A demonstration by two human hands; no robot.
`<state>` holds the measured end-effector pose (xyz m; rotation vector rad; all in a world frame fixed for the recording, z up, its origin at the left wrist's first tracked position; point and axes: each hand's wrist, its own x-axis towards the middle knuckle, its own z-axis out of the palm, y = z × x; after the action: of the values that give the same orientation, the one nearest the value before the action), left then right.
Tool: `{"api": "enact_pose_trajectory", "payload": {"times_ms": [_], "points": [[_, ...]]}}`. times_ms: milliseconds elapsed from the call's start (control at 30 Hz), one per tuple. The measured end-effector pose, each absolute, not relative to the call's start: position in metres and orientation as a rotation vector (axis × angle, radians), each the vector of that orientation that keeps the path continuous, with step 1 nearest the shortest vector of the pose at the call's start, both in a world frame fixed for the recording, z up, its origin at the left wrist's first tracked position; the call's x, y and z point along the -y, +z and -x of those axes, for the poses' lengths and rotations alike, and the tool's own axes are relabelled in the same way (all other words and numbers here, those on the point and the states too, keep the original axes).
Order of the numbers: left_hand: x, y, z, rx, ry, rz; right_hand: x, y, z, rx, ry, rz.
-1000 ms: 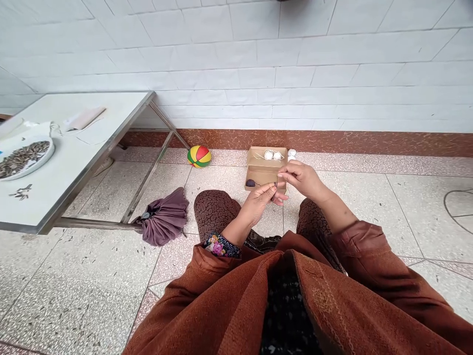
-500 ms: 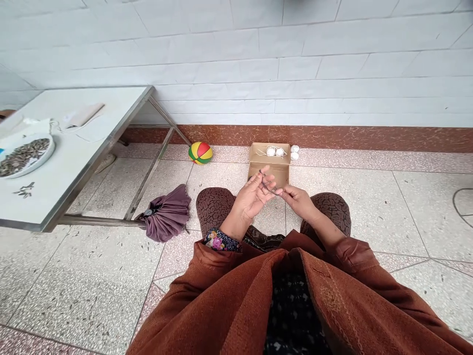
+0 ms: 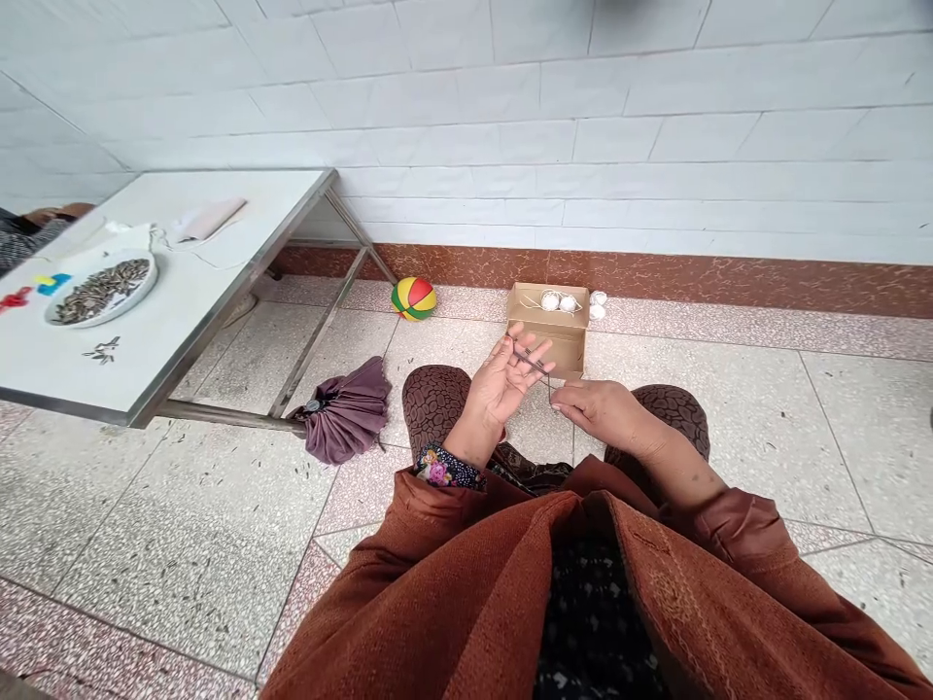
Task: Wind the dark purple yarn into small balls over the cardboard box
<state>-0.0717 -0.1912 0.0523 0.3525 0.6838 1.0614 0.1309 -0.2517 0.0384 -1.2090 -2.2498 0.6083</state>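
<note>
My left hand (image 3: 494, 394) is turned palm up above the box, its fingers spread apart. Dark yarn (image 3: 532, 363) runs across those fingers, held at the thumb and index fingertip. From there a strand drops to my right hand (image 3: 610, 416), whose thumb and fingers are pinched on it. Just beyond my hands lies an open cardboard box (image 3: 569, 342). Two white balls of string (image 3: 558, 302) rest by its raised back flap, and more white balls (image 3: 598, 305) sit to its right on the floor.
A metal-framed table (image 3: 219, 282) stands at left, bearing a white tray (image 3: 151, 282) of seed-like bits and a pale cloth-like item (image 3: 211, 220). A folded purple umbrella (image 3: 354, 413) leans by its leg. A colourful ball (image 3: 414, 298) lies near the tiled wall (image 3: 473, 156).
My right hand has moved down and away from my left fingers, drawing out the yarn strand between them. The view has shifted left, showing more of the table.
</note>
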Motion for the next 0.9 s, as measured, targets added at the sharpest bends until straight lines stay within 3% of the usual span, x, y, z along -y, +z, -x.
{"api": "enact_pose_trajectory", "payload": {"times_ms": [500, 700, 900], "points": [[0.221, 0.031, 0.045, -0.676, 0.876, -0.851, 0.213, 0.084, -0.153, 2.089, 0.456, 1.186], [0.226, 0.039, 0.048, -0.638, 0.741, -0.862, 0.186, 0.042, -0.161, 1.795, 0.823, 1.23], [0.216, 0.046, 0.055, -0.601, 0.801, -0.635, 0.217, -0.016, -0.144, 1.728, 0.942, 1.328]]}}
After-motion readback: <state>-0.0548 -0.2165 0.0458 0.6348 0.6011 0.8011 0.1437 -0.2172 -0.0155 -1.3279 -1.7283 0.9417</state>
